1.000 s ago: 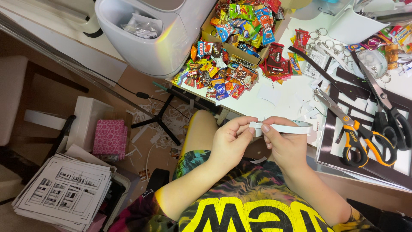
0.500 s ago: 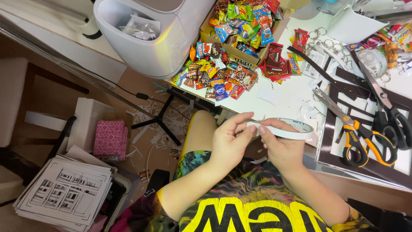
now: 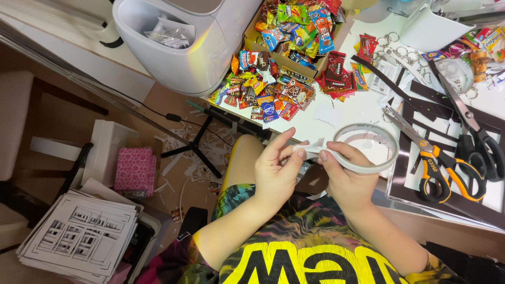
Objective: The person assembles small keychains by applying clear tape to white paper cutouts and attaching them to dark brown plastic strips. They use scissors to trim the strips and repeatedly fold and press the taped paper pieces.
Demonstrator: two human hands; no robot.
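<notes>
A white roll of tape (image 3: 386, 158) is held over the table's front edge, its ring facing up. My right hand (image 3: 348, 179) grips the roll at its near side, thumb and fingers on the band. My left hand (image 3: 276, 171) pinches the loose end of the tape (image 3: 314, 149) between thumb and fingertips, just left of the roll. Both hands are close together above my lap.
Orange-handled scissors (image 3: 428, 158) and black scissors (image 3: 473, 134) lie on black-and-white cut sheets at the right. A pile of wrapped candies (image 3: 284, 63) spills from a cardboard box. A white bin (image 3: 184, 47), a pink box (image 3: 134, 169) and a stack of printed sheets (image 3: 79, 234) are at the left.
The tape roll has turned from edge-on to showing its open ring. My left fingers have shifted to pinch the loose tape end.
</notes>
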